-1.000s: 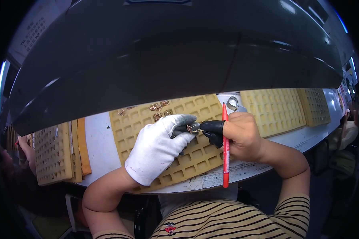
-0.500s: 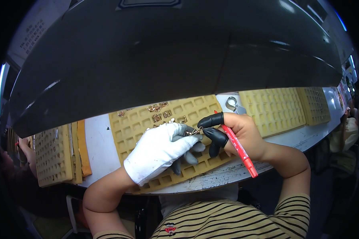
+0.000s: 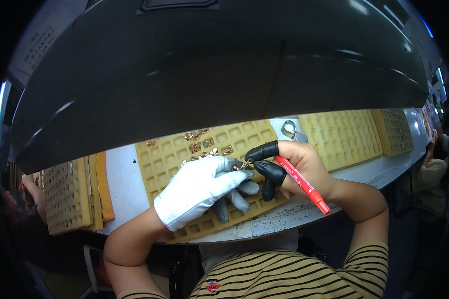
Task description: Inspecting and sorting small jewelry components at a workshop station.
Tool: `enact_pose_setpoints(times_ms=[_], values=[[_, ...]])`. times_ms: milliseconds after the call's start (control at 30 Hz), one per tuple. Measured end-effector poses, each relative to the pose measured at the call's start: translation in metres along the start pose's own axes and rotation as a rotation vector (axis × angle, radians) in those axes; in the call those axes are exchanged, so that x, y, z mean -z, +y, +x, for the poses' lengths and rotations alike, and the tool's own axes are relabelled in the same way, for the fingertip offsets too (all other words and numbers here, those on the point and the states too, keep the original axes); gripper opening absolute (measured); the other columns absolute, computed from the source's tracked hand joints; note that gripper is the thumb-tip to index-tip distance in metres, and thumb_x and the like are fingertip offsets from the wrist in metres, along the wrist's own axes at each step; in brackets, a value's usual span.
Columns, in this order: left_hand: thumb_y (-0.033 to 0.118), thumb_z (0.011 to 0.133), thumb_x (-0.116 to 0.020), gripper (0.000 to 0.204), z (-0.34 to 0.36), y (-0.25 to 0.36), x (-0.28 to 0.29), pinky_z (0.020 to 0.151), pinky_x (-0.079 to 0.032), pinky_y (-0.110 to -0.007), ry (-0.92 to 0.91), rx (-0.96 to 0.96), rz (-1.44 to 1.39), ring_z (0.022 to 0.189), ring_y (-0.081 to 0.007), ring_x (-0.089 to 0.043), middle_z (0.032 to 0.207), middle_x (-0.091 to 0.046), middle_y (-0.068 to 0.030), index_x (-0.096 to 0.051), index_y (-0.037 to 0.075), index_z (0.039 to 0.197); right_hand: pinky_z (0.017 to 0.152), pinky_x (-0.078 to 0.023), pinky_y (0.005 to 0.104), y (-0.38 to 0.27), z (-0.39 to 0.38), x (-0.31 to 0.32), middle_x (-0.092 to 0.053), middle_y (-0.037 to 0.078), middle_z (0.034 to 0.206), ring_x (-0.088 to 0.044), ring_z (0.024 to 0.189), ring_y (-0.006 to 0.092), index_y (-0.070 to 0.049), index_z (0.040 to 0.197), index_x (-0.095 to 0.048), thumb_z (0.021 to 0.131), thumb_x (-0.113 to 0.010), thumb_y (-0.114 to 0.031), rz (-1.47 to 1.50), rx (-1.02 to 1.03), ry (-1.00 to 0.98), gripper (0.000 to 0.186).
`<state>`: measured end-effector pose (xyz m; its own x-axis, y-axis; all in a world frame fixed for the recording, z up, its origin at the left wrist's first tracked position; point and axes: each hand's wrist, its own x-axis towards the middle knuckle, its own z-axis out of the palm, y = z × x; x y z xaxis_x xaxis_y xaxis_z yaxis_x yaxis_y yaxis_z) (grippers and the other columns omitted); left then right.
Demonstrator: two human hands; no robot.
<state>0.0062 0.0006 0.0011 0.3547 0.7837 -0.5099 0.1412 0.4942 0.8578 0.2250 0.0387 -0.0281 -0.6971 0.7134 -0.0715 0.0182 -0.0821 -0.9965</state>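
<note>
White knitted cloth, matt, on the left hand, with grey coated fingertips. Smooth black rubber caps over two fingers of the bare right hand. Glossy red plastic pen at 4 o'clock. Shiny gold metal piece pinched between both. Matt yellow foam tray, gridded. Glossy dark hood at 12 o'clock. Polished steel ring.

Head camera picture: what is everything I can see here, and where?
Compartment tray: one, yellow, table centre, under the hands.
More yellow trays: several, right, and far left.
Small metal parts: a few, gold, in the centre tray's upper cells.
Metal ring piece: one, silver, behind the right hand.
Dark hood: one, black, overhead.
Marker pen: one, red, in the right hand.
Metal part: one, pinched between both hands.
Left hand: white glove.
Right hand: bare, black fingertip covers.
</note>
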Motion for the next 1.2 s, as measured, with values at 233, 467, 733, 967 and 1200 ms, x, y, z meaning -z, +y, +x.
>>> enact_pose_setpoints(times_ms=[233,467,733,967,1200], values=[[0.026,0.096,-0.059,0.033,0.000,0.000,-0.001,0.047,-0.050,-0.020,0.001,0.002,0.004,0.070,-0.0142,-0.069,0.093,-0.072,-0.0116,-0.063,-0.002,0.112,0.055,-0.044,0.0181,0.001,0.001,-0.002,-0.065,0.000,0.080,-0.054,0.064,0.0008,0.001,0.113,-0.063,0.078,-0.054,0.013,0.005,0.018,0.016,0.038],[0.026,0.095,-0.059,0.032,-0.001,0.001,0.000,0.048,-0.050,-0.020,-0.012,0.017,-0.028,0.069,-0.0150,-0.069,0.092,-0.072,-0.0116,-0.063,-0.002,0.111,0.054,-0.042,0.0174,0.003,0.000,0.000,-0.063,-0.002,0.078,-0.053,0.064,-0.0001,0.000,0.113,-0.063,0.074,-0.052,0.015,0.006,-0.020,0.007,0.044],[0.021,0.095,-0.059,0.027,-0.003,0.005,-0.006,0.052,-0.051,-0.021,-0.045,0.003,-0.006,0.077,-0.0141,-0.069,0.095,-0.071,-0.0095,-0.063,0.000,0.111,0.049,-0.043,0.0218,0.015,0.007,-0.005,-0.065,0.004,0.070,-0.057,0.057,0.0046,-0.002,0.100,-0.066,0.078,-0.061,0.007,-0.377,0.333,0.096,0.024],[0.027,0.096,-0.057,0.033,0.002,-0.004,-0.003,0.060,-0.052,-0.024,-0.070,-0.041,-0.092,0.082,-0.0152,-0.068,0.100,-0.070,-0.0100,-0.061,0.000,0.115,0.045,-0.042,0.0309,0.001,0.006,0.000,-0.060,0.010,0.059,-0.061,0.049,0.0212,-0.001,0.093,-0.063,0.086,-0.067,-0.015,-0.690,0.395,0.203,0.016],[0.029,0.096,-0.056,0.035,0.002,-0.004,-0.001,0.062,-0.053,-0.025,-0.082,-0.045,-0.118,0.083,-0.0171,-0.069,0.102,-0.070,-0.0127,-0.059,-0.002,0.113,0.050,-0.048,0.0276,0.000,0.009,0.012,-0.066,0.011,0.071,-0.064,0.058,0.0168,0.006,0.104,-0.064,0.085,-0.064,-0.004,-0.653,0.606,0.215,0.021]])
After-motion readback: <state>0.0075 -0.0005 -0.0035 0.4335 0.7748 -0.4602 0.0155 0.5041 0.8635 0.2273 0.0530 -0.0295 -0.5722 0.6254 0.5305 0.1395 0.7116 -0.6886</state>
